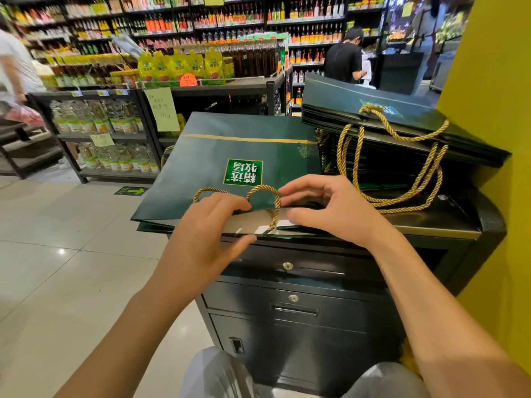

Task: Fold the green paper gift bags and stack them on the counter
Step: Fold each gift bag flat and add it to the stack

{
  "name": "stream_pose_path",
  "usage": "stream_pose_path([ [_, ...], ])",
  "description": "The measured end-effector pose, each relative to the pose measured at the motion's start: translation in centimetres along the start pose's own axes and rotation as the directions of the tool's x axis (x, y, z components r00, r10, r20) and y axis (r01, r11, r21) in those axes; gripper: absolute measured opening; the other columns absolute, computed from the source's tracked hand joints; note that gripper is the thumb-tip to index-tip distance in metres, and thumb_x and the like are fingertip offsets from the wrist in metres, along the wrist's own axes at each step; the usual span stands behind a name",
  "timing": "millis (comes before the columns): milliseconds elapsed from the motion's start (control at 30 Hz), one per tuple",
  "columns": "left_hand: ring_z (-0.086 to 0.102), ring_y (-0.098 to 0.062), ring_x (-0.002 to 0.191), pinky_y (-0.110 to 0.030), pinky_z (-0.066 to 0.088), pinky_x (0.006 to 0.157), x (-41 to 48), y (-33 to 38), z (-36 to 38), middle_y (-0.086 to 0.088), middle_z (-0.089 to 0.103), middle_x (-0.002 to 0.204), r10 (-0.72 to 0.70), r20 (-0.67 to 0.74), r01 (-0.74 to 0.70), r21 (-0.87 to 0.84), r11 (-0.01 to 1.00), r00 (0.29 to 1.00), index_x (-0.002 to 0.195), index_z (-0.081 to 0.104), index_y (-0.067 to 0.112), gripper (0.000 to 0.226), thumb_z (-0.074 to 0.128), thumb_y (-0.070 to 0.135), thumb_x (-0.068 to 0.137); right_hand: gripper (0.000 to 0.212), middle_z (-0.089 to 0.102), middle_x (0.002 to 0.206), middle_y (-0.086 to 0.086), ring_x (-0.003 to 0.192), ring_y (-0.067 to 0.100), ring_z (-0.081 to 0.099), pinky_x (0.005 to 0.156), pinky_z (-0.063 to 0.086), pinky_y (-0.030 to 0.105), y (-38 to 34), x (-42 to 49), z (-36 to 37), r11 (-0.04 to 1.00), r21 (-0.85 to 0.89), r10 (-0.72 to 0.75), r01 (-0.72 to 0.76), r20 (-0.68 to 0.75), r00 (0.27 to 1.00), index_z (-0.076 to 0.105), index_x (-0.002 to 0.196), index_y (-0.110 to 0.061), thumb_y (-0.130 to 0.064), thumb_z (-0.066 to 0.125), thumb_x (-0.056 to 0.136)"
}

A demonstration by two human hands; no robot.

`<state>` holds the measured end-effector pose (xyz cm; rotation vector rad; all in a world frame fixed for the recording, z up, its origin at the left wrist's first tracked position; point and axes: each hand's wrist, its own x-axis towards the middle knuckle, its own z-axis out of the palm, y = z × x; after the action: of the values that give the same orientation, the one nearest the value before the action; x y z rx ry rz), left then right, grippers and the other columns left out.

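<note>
Nearest the camera, pale trousers (218, 372) show at the bottom edge, and two bare forearms reach forward over a black cabinet with keyed drawers (287, 285). The left hand (207, 225) pinches the open mouth edge of a green gift bag (235, 150), fingers on the upper face and thumb below the lower lip. The right hand (333, 205) grips the same edge just beside it, fingers curled over the top and thumb at the pale inner lining. Between the two hands a gold rope handle (268, 196) loops up over the edge. The bag lies flat on the counter (442, 222), its square green label upside down to the viewer, and it overhangs the counter's left side. To the right, touching the yellow wall (494, 81), a stack of folded green bags (402, 130) rests on the counter with gold cords dangling toward the front. Beyond stand shop shelves (109, 133) of packaged goods and bottles, and a person in black (344, 58) at a far counter.
</note>
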<state>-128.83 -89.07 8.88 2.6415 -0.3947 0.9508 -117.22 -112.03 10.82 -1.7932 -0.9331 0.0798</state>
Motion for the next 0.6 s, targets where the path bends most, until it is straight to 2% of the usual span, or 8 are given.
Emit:
stream_pose_path([
  [67, 0.062, -0.027, 0.111, -0.035, 0.044, 0.096, -0.5, -1.1, -0.6, -0.002, 0.066, 0.121, 0.009, 0.055, -0.018, 0.155, 0.988, 0.998, 0.125, 0.063, 0.016, 0.061, 0.089, 0.031, 0.071, 0.033, 0.078, 0.102, -0.005, 0.103, 0.005, 0.071, 0.095, 0.052, 0.017, -0.1, 0.0, 0.0, 1.0, -0.011, 0.002, -0.002, 0.007, 1.0, 0.072, 0.116, -0.015, -0.004, 0.078, 0.085],
  [133, 0.062, -0.03, 0.111, -0.036, 0.04, 0.097, -0.8, -2.0, -1.0, -0.005, 0.068, 0.121, -0.005, 0.08, -0.017, 0.269, 0.963, 0.997, 0.125, 0.064, 0.014, 0.066, 0.092, 0.027, 0.067, 0.035, 0.077, 0.104, -0.008, 0.105, 0.004, 0.07, 0.098, 0.051, 0.018, -0.2, 0.1, 0.1, 0.998, -0.065, 0.003, -0.001, 0.035, 0.999, 0.072, 0.117, -0.018, -0.006, 0.079, 0.084],
  [233, 0.066, -0.03, 0.103, -0.039, 0.046, 0.091, -1.0, -2.5, -1.3, -0.004, 0.07, 0.112, 0.019, 0.079, -0.045, 0.338, 0.94, 0.997, 0.115, 0.07, 0.015, 0.055, 0.093, 0.014, 0.065, 0.038, 0.074, 0.109, -0.014, 0.108, 0.0, 0.066, 0.1, 0.048, 0.016, -1.1, 0.4, 0.3, 0.981, -0.192, 0.034, -0.013, 0.108, 0.994, 0.072, 0.118, -0.025, -0.015, 0.081, 0.083],
  [333, 0.069, -0.028, 0.094, -0.037, 0.053, 0.077, -1.0, -2.7, -1.2, -0.002, 0.072, 0.105, 0.078, 0.048, -0.09, 0.326, 0.941, 0.996, 0.105, 0.073, 0.017, 0.042, 0.092, 0.011, 0.068, 0.048, 0.066, 0.119, -0.02, 0.113, -0.005, 0.059, 0.098, 0.043, 0.011, -2.8, 0.7, 0.9, 0.928, -0.373, 0.091, -0.019, 0.176, 0.98, 0.066, 0.126, -0.033, -0.037, 0.083, 0.081],
  [400, 0.069, -0.028, 0.092, -0.038, 0.053, 0.075, -1.0, -2.7, -1.1, -0.001, 0.073, 0.104, 0.085, -0.006, -0.079, 0.303, 0.95, 0.996, 0.103, 0.074, 0.017, 0.031, 0.087, 0.014, 0.075, 0.066, 0.056, 0.134, -0.017, 0.124, 0.001, 0.05, 0.103, 0.045, 0.025, -3.5, 1.2, 2.3, 0.831, -0.556, 0.088, 0.032, 0.188, 0.978, 0.056, 0.137, -0.035, -0.055, 0.079, 0.079],
  [467, 0.069, -0.028, 0.092, -0.04, 0.053, 0.074, -1.0, -2.5, -1.1, -0.002, 0.073, 0.103, 0.075, -0.057, -0.056, 0.282, 0.958, 0.996, 0.104, 0.075, 0.016, 0.024, 0.082, 0.017, 0.081, 0.079, 0.045, 0.15, -0.012, 0.139, 0.012, 0.038, 0.111, 0.041, 0.042, -3.9, 1.6, 4.5, 0.685, -0.725, 0.076, 0.064, 0.158, 0.985, 0.045, 0.147, -0.034, -0.065, 0.071, 0.08],
  [533, 0.069, -0.027, 0.09, -0.04, 0.054, 0.072, -1.0, -2.2, -1.2, -0.001, 0.073, 0.102, 0.077, -0.085, -0.052, 0.262, 0.964, 0.993, 0.103, 0.076, 0.016, 0.023, 0.082, 0.018, 0.081, 0.078, 0.038, 0.156, -0.009, 0.145, 0.019, 0.033, 0.116, 0.033, 0.05, -4.2, 1.9, 6.8, 0.579, -0.81, 0.037, 0.088, 0.134, 0.99, 0.036, 0.152, -0.034, -0.066, 0.061, 0.087],
  [600, 0.068, -0.025, 0.091, -0.04, 0.054, 0.073, -1.0, -2.0, -1.3, 0.001, 0.073, 0.103, 0.079, -0.095, -0.056, 0.23, 0.972, 0.992, 0.103, 0.075, 0.016, 0.024, 0.084, 0.017, 0.08, 0.07, 0.036, 0.158, -0.008, 0.146, 0.024, 0.032, 0.117, 0.03, 0.054, -4.5, 2.2, 8.4, 0.542, -0.836, 0.001, 0.081, 0.098, 0.995, 0.026, 0.156, -0.033, -0.053, 0.056, 0.096],
])
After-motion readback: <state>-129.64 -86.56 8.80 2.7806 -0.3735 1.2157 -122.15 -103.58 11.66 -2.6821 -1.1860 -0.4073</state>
